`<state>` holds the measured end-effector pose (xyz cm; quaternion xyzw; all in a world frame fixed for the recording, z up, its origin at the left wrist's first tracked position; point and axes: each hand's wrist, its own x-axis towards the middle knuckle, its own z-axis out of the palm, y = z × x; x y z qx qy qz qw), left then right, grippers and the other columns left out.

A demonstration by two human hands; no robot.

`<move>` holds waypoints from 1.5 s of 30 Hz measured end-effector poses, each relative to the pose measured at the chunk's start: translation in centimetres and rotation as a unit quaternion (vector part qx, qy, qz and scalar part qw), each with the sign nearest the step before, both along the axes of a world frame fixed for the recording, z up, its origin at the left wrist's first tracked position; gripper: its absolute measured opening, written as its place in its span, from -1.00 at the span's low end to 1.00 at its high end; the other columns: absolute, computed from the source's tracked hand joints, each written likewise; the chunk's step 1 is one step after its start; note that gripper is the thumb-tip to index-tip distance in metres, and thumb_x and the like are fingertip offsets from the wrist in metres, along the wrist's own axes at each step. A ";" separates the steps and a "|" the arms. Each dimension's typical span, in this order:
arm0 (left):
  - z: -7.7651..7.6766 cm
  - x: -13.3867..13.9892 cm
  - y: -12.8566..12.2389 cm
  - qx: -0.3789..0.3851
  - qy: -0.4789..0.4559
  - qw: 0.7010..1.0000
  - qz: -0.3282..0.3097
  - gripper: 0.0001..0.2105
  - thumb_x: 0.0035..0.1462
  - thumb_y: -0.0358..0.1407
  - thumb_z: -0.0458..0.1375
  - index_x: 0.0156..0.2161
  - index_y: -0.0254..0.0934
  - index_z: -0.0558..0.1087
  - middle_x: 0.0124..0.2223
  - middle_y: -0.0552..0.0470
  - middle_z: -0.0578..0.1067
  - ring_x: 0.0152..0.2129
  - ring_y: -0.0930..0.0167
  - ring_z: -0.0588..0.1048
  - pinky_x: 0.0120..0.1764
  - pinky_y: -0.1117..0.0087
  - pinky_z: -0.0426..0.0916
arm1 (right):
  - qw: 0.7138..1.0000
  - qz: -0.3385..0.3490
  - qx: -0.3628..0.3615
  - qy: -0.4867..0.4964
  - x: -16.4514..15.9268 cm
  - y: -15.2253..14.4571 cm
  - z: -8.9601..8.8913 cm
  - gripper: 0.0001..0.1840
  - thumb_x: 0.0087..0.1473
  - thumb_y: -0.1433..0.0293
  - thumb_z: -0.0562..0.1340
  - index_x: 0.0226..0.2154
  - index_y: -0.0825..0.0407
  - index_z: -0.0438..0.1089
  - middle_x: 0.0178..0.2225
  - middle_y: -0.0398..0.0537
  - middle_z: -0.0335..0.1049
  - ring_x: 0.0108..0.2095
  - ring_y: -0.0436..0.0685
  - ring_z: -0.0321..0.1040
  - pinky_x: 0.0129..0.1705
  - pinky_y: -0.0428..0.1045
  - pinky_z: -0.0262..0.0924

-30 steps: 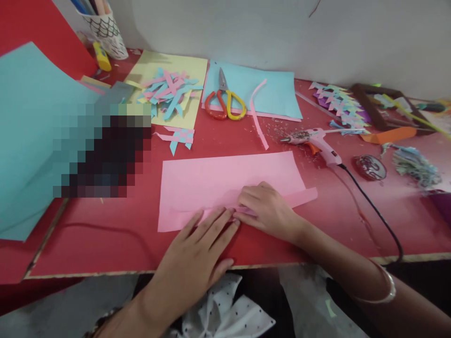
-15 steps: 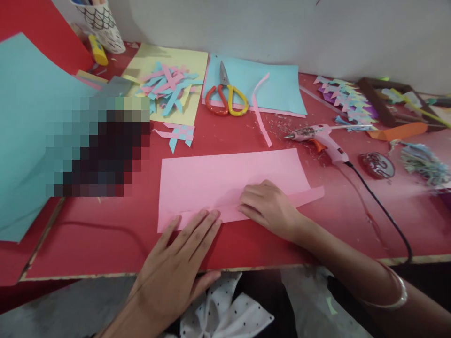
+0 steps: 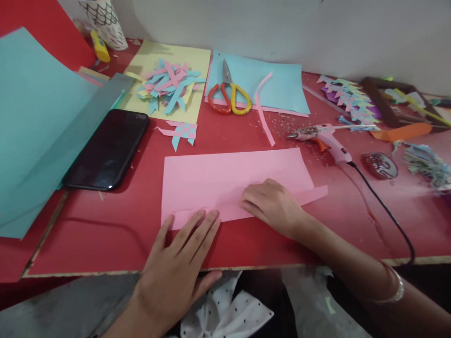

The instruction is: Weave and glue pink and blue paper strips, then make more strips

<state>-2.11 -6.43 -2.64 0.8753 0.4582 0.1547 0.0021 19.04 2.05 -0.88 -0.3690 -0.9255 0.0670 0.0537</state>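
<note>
The right hand (image 3: 273, 206) covers part of the folded strip (image 3: 310, 195) along the near edge of the pink rectangular paper sheet (image 3: 218, 178); its fingers are curled, their tips hidden, so whether they pinch the paper cannot be told. A white cylindrical cup with black scale markings (image 3: 108, 26), near the far edge of the red worktop (image 3: 95, 253), is cut off above. The sheet lies near the front edge, under the fingers of the left hand (image 3: 172, 270), open and flat.

No text, brand or number is legible; the light swirl (image 3: 384, 161) on the round dark disc (image 3: 379, 165) is unreadable.
</note>
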 end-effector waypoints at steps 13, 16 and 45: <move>0.3 -2.8 -1.6 0.046 0.081 0.995 0.039 -0.49 0.07 -0.10 0.04 0.11 -0.27 0.23 -0.09 -0.14 0.43 -0.20 0.22 0.34 -0.20 0.25 0.20 | 1.000 -0.003 0.011 0.025 0.1 -0.1 -0.2 -0.60 0.22 0.34 -0.11 -0.54 0.07 0.24 -0.59 -0.14 0.28 -0.56 -0.03 0.14 -0.42 -0.10 -0.11; 0.7 -3.0 -0.7 0.022 0.065 0.997 0.024 -0.51 0.13 -0.06 -0.07 0.11 -0.26 0.21 -0.18 -0.10 0.44 -0.27 0.27 0.36 -0.27 0.29 0.23 | 1.000 -0.002 0.003 0.031 0.1 0.0 -0.1 -0.59 0.22 0.30 -0.11 -0.55 0.07 0.24 -0.59 -0.14 0.27 -0.56 -0.02 0.12 -0.41 -0.09 -0.11; 1.4 -3.8 3.1 -0.047 -0.076 0.987 0.134 -0.60 0.20 -0.15 -0.13 -0.57 -0.26 0.34 -0.55 0.08 0.47 -0.58 0.44 0.44 -0.53 0.44 0.21 | 0.998 0.056 -0.015 0.018 -3.4 0.1 0.5 -0.63 0.18 0.32 -0.02 -0.54 0.08 0.32 -0.56 -0.15 0.29 -0.54 -0.04 0.13 -0.34 -0.08 -0.06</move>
